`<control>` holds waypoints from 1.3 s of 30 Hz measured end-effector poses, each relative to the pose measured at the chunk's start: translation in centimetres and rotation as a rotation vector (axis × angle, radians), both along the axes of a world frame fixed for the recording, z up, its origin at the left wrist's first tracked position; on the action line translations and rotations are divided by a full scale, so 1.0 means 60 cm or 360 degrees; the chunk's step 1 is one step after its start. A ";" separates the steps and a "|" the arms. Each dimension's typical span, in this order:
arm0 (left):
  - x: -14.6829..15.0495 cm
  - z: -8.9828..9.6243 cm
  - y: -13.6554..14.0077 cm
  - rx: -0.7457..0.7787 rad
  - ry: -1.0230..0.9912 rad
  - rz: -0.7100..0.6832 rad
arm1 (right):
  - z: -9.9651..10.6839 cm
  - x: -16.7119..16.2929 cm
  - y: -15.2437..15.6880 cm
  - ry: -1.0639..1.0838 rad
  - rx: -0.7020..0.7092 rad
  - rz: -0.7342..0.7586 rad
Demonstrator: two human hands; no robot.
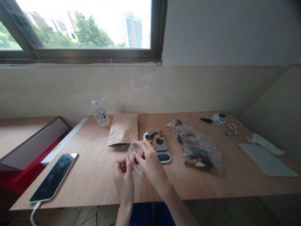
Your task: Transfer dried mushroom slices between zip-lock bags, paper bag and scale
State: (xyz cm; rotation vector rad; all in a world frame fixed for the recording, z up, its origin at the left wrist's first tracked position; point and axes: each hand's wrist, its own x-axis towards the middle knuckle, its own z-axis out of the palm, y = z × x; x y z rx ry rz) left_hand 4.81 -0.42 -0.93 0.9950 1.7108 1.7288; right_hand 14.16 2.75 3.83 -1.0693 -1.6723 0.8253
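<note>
Head view: the left hand [124, 173] pinches a bag [138, 172]; the right hand [150, 159] curls over it near the scale [164, 146], its hold unclear.

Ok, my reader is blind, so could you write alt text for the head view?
A left hand holds a clear bag that the right hand touches, beside a scale bearing brown pieces. Filled bags lie to the right, a pouch behind.

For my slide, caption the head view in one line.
Left hand and right hand handle a clear bag near a scale bearing dark and tan pieces; filled bags lie right.
</note>
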 end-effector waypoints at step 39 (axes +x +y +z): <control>-0.020 -0.023 -0.008 -0.0040 -0.0137 0.0006 | -0.147 0.114 0.099 -0.0206 0.0204 -0.0694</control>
